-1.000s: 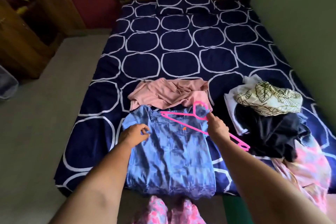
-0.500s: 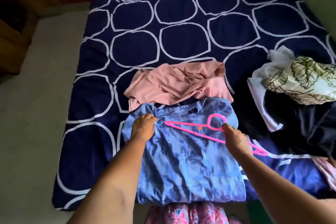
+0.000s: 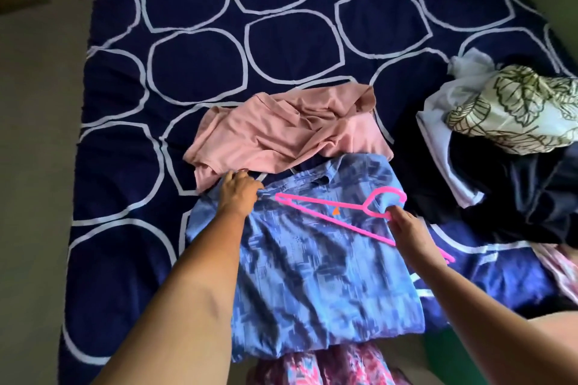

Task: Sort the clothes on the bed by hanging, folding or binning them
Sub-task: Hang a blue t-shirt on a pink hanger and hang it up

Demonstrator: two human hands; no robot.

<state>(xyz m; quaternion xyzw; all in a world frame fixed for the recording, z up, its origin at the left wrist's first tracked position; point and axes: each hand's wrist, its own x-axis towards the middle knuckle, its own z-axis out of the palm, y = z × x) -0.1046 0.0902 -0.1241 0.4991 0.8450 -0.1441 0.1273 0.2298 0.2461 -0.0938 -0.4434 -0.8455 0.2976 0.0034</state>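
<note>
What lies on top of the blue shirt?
A pink hanger lies across its upper part; the right hand holds it, hiding part of the lower bar. The left hand grips the blue shirt at its shoulder.

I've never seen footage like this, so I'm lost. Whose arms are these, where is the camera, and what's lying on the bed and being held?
No machine: a person wears one camera on the head, looking down at their bare arms. The left hand grips the blue shirt at its top edge; the right hand pinches a pink hanger lying on it. The shirt lies on a navy bedsheet. Beyond it lies a crumpled pink garment; to the right, a pile topped by leaf-print cloth.
</note>
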